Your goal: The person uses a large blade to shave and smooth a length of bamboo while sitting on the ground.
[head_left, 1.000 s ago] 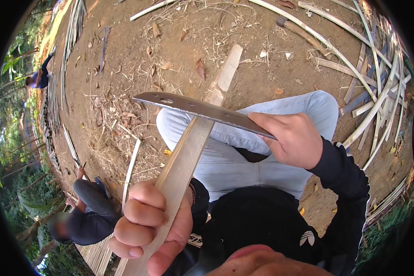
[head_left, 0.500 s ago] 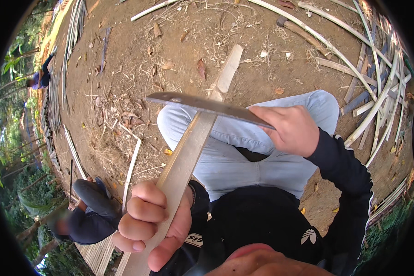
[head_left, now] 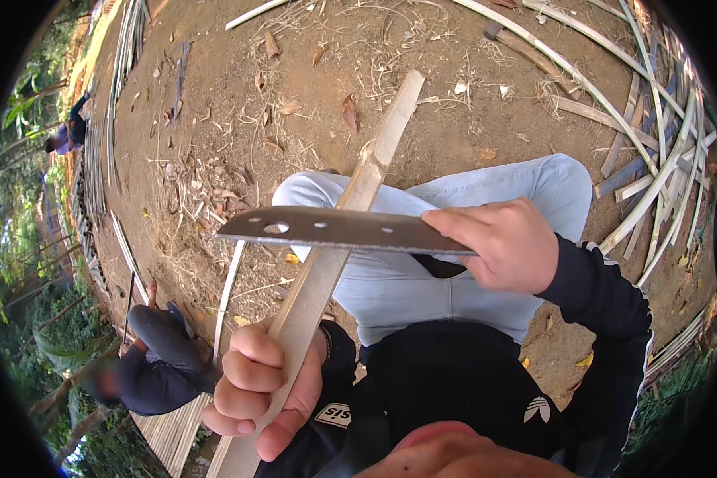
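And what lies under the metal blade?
The pale strip crosses beneath it, with blue jeans farther below. The blade hides part of both; the right hand covers its right end.

Brown earth ground (head_left: 219,84) strewn with dry leaves (head_left: 350,113), green foliage (head_left: 36,319) at left, daylight

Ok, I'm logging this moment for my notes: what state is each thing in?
Pale strip: held at a slant
Blade: held crosswise over the pale strip
Left hand: closed around the pale strip
Right hand: closed on the blade's right end
Light-blue trousers: worn, knees bent
Loose strips: heaped crisscross
Co-worker: seated, knees bent
Brown leaf: fallen
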Action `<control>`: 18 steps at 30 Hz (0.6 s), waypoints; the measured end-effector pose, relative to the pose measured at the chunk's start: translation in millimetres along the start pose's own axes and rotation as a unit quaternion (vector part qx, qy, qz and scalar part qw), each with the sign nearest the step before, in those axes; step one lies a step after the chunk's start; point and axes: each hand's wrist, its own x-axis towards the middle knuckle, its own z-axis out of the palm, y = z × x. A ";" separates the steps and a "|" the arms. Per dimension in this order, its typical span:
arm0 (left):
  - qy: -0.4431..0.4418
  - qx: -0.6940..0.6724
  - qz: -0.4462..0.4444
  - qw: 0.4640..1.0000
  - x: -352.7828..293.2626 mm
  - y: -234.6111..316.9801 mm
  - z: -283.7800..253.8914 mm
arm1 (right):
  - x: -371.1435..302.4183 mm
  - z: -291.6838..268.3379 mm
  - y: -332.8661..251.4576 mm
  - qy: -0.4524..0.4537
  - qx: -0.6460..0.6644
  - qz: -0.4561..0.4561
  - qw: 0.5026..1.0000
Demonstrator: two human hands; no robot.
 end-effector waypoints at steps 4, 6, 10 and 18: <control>-0.002 0.003 0.007 1.000 -1.6 3.1 1.4 | 4.1 6.7 25.3 -0.011 -0.056 0.025 0.998; -0.002 0.000 0.010 1.000 -9.6 5.5 -1.0 | -4.4 8.1 6.2 -0.008 -0.034 0.016 0.999; -0.002 0.004 0.003 1.000 -8.6 4.8 1.3 | -2.0 14.6 39.3 -0.014 -0.053 0.041 0.998; 0.016 0.022 -0.011 1.000 -12.2 10.5 -3.1 | 1.3 18.9 30.2 -0.020 -0.092 0.040 0.995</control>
